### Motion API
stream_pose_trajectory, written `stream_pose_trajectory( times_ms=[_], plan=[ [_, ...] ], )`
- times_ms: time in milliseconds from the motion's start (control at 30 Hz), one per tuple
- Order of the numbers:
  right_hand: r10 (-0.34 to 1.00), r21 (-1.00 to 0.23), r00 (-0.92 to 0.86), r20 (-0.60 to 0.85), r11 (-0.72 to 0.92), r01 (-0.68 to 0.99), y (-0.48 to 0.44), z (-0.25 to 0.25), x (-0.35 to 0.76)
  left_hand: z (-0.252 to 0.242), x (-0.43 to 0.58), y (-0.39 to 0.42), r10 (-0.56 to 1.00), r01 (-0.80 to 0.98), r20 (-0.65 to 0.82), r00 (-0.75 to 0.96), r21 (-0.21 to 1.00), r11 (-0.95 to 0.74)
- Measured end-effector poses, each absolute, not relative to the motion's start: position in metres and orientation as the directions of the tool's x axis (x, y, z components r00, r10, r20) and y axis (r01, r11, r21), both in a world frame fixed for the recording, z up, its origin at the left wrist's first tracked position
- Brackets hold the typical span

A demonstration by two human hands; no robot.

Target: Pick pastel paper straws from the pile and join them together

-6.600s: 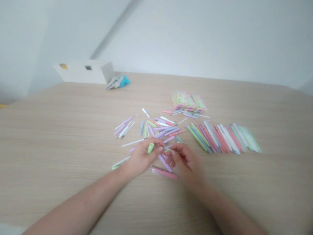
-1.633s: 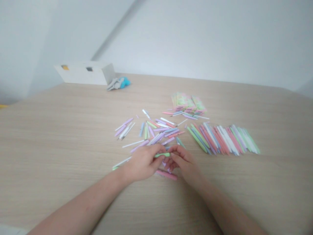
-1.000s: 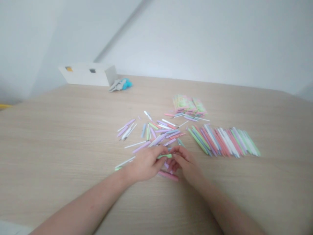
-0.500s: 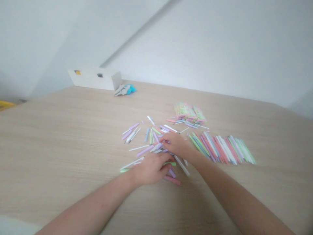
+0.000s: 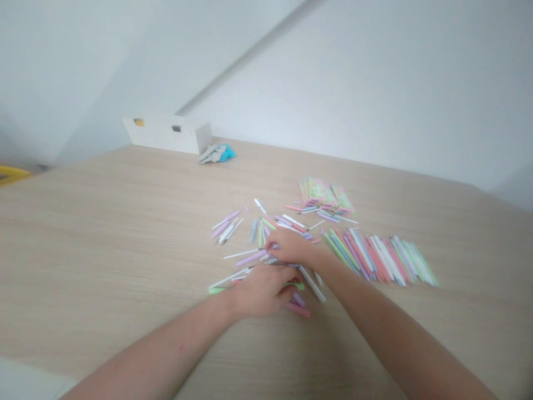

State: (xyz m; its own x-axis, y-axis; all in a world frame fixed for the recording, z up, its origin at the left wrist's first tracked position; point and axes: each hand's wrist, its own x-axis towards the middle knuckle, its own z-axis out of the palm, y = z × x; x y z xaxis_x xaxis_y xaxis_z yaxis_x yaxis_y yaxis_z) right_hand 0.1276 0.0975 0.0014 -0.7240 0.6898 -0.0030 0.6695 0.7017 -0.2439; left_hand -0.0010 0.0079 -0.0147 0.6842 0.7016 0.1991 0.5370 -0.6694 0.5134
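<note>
Slim pen parts in lilac, white, green and pink lie loose on the table around both hands. My left hand (image 5: 262, 290) rests low over the near side of this heap, fingers curled and thumb bent in; what it grips is hidden. A green piece (image 5: 298, 286) shows by its fingertips, and a pink barrel (image 5: 298, 310) lies just in front. Just beyond, my right hand (image 5: 287, 246) reaches across with thumb and fingers pinched down among the parts. Whatever sits in that pinch is too blurred to name. A lilac barrel (image 5: 250, 258) lies left of it.
Right of the heap, a neat row of coloured pens (image 5: 381, 256) lies side by side. Behind are stacked packets (image 5: 325, 193) with pink edges. A white box (image 5: 166, 134) and a grey and blue crumpled item (image 5: 219, 153) sit at the back left, near the wall.
My right hand has shifted slightly left and its fingers have drawn together over the parts. The left hand stays almost in place. The whole view has moved a little.
</note>
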Motion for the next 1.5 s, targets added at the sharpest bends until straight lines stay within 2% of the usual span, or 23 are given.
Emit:
stream_pose_trajectory(
  times_ms=[767,967,1133,1233,1300,1500],
  plan=[
    [0.566,-0.265,-0.823,-0.052,0.786,0.558,0.105,-0.008,0.135,-0.013,-0.001,0.006,0.687,0.518,0.212,0.695,0.516,-0.682],
    [0.571,-0.298,-0.821,0.006,0.785,0.543,0.101,-0.003,0.136,-0.013,-0.001,0.005,0.687,0.516,0.192,0.701,0.528,-0.674],
    [0.639,-0.352,-0.758,0.133,0.745,0.567,0.093,0.008,0.142,-0.014,-0.002,0.006,0.685,0.517,0.187,0.704,0.526,-0.675],
    [0.715,-0.431,-0.664,0.220,0.682,0.591,0.082,0.016,0.150,-0.015,-0.002,0.007,0.682,0.512,0.193,0.706,0.527,-0.679],
    [0.787,-0.557,-0.558,0.262,0.595,0.578,0.073,0.019,0.157,-0.015,-0.002,0.008,0.689,0.518,0.194,0.698,0.528,-0.673],
    [0.926,-0.843,-0.315,0.207,0.332,0.423,0.040,0.018,0.179,-0.021,-0.005,0.014,0.724,0.501,0.203,0.659,0.600,-0.624]
  ],
)
